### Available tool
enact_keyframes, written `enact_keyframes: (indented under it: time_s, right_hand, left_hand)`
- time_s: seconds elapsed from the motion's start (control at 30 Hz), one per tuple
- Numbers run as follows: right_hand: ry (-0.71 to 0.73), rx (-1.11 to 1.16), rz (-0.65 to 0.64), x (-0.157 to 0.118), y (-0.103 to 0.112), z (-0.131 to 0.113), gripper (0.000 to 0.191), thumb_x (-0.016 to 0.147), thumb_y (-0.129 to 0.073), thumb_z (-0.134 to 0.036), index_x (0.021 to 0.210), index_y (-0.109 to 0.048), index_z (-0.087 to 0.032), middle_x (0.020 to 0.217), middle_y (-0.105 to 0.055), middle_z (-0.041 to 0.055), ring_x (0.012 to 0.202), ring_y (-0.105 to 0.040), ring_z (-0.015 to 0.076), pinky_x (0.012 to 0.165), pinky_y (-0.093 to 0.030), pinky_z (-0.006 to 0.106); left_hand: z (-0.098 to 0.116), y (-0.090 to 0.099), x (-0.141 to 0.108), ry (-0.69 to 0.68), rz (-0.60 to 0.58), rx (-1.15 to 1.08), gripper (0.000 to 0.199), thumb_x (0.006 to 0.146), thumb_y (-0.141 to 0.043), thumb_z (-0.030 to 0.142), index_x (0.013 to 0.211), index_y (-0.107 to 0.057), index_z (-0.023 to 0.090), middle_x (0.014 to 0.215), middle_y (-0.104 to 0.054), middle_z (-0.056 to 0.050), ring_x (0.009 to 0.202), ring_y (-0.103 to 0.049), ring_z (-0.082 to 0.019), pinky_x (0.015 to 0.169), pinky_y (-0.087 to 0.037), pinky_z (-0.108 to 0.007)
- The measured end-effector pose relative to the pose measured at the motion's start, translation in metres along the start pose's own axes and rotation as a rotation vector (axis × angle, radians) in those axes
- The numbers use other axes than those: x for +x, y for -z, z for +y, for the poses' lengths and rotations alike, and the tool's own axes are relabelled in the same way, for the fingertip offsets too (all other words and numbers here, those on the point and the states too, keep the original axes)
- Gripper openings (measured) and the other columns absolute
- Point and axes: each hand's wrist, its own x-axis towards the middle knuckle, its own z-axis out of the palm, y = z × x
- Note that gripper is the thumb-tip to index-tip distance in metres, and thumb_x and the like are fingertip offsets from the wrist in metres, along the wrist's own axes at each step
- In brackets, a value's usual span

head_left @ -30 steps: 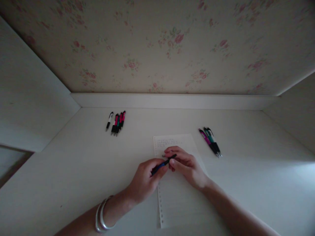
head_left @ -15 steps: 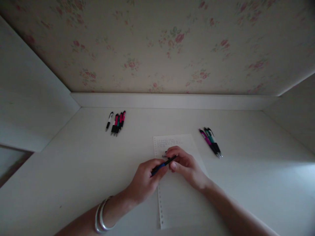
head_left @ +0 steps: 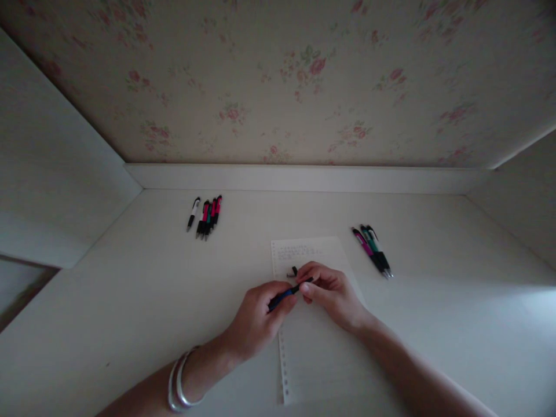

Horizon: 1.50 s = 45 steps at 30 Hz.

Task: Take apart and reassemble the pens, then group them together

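A blue and black pen (head_left: 282,299) lies slanted in my left hand (head_left: 256,318), whose thumb and fingers are closed around its barrel. My right hand (head_left: 330,295) pinches the black upper end of that pen between thumb and fingertips. Beneath both hands is a sheet of lined, hole-punched paper (head_left: 324,370) with handwriting near its top. Just beyond the fingertips, a small black piece (head_left: 295,270) and a thin silvery piece rest on the paper; they are too small to make out well.
At the back left is a group of pens (head_left: 208,219) in red, green and white with black grips. Several more pens (head_left: 372,251), purple, green and white, lie right of the paper. White panels and a flowered wall (head_left: 278,87) border the white desk (head_left: 174,289).
My right hand's fingers have closed onto the pen's upper end and dropped slightly. The small black piece on the paper shows more plainly now. My left hand has barely moved.
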Motion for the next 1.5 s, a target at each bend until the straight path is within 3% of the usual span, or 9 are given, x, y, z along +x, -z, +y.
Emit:
enact_keyframes:
  time_s: [0.1,0.27,0.4,0.53,0.67,0.83,1.0,1.13,1.5]
  right_hand:
    - [-0.035,0.03,-0.039,-0.0002,-0.0001,-0.0012,0.031,0.081,-0.077,-0.036,0.109,-0.071,-0.025,0.08,-0.066,0.0014,0.066,-0.058,0.0123,0.06,-0.048,0.025]
    - [-0.023,-0.009,-0.013,-0.0005,-0.0022,-0.0028,0.016,0.081,-0.077,-0.035,0.081,-0.073,-0.019,0.089,-0.065,0.003,0.064,-0.057,0.0097,0.059,-0.049,0.024]
    - [-0.04,0.01,-0.036,-0.0009,-0.0024,-0.0012,0.03,0.082,-0.076,-0.036,0.11,-0.07,-0.024,0.089,-0.066,0.0025,0.066,-0.06,0.0114,0.062,-0.052,0.026]
    - [-0.02,-0.007,0.002,0.0,-0.0011,-0.0005,0.014,0.078,-0.079,-0.033,0.077,-0.074,-0.02,0.093,-0.066,0.0039,0.062,-0.059,0.0093,0.054,-0.051,0.023]
    - [-0.026,-0.008,-0.02,0.0006,-0.0005,-0.0028,0.027,0.079,-0.079,-0.034,0.104,-0.074,-0.024,0.095,-0.068,0.0042,0.063,-0.061,0.01,0.058,-0.054,0.024]
    - [-0.043,-0.037,0.016,0.0006,-0.0007,-0.0038,0.016,0.076,-0.08,-0.033,0.072,-0.075,-0.019,0.087,-0.071,0.0046,0.059,-0.06,0.0103,0.054,-0.054,0.024]
    - [-0.094,-0.014,-0.036,-0.0004,-0.0008,-0.0065,0.031,0.078,-0.079,-0.036,0.106,-0.075,-0.022,0.085,-0.074,0.0042,0.062,-0.063,0.0115,0.062,-0.056,0.027]
    - [-0.167,-0.059,0.008,0.0002,-0.0004,-0.0058,0.022,0.074,-0.081,-0.037,0.081,-0.079,-0.017,0.063,-0.069,0.0013,0.044,-0.051,0.0074,0.042,-0.047,0.02]
    - [-0.221,-0.066,0.047,-0.0005,-0.0001,0.0001,0.026,0.067,-0.086,-0.04,0.079,-0.079,-0.018,0.056,-0.067,0.0001,0.035,-0.04,0.0046,0.031,-0.03,0.017]
  left_hand:
    - [0.0011,0.0005,0.0002,0.004,0.008,-0.047,0.023,0.096,-0.056,0.035,0.099,-0.073,0.018,0.089,-0.073,-0.002,0.08,-0.063,-0.016,0.073,-0.045,-0.021]
    - [0.0018,0.0,-0.0001,-0.001,-0.009,-0.032,0.022,0.095,-0.057,0.034,0.095,-0.073,0.019,0.088,-0.073,-0.001,0.078,-0.063,-0.015,0.073,-0.044,-0.021]
    - [0.0011,-0.0001,0.0003,0.002,0.003,-0.07,0.023,0.096,-0.056,0.034,0.097,-0.073,0.018,0.09,-0.074,-0.002,0.082,-0.064,-0.016,0.075,-0.045,-0.021]
    - [0.0007,0.0007,0.0013,-0.003,-0.021,-0.027,0.024,0.096,-0.056,0.036,0.093,-0.074,0.019,0.086,-0.074,-0.001,0.076,-0.062,-0.015,0.07,-0.043,-0.021]
    - [0.0005,0.001,0.0004,0.019,-0.004,-0.049,0.025,0.096,-0.056,0.037,0.099,-0.073,0.018,0.088,-0.073,-0.002,0.079,-0.062,-0.016,0.071,-0.044,-0.021]
    - [0.0013,0.0011,0.0001,-0.012,-0.052,0.028,0.027,0.096,-0.056,0.038,0.093,-0.074,0.018,0.081,-0.071,0.0,0.07,-0.058,-0.014,0.065,-0.04,-0.021]
    - [0.0,0.0016,0.0004,0.002,-0.026,-0.005,0.03,0.096,-0.055,0.041,0.095,-0.073,0.018,0.081,-0.071,-0.001,0.072,-0.06,-0.015,0.066,-0.041,-0.021]
    - [-0.0004,0.0021,-0.0008,-0.006,-0.061,0.035,0.035,0.098,-0.051,0.041,0.087,-0.073,0.016,0.072,-0.067,0.0,0.065,-0.056,-0.014,0.062,-0.04,-0.021]
    - [-0.0004,0.0015,-0.0028,-0.01,-0.084,0.084,0.032,0.096,-0.054,0.04,0.089,-0.075,0.016,0.067,-0.063,0.0,0.06,-0.051,-0.013,0.058,-0.036,-0.023]
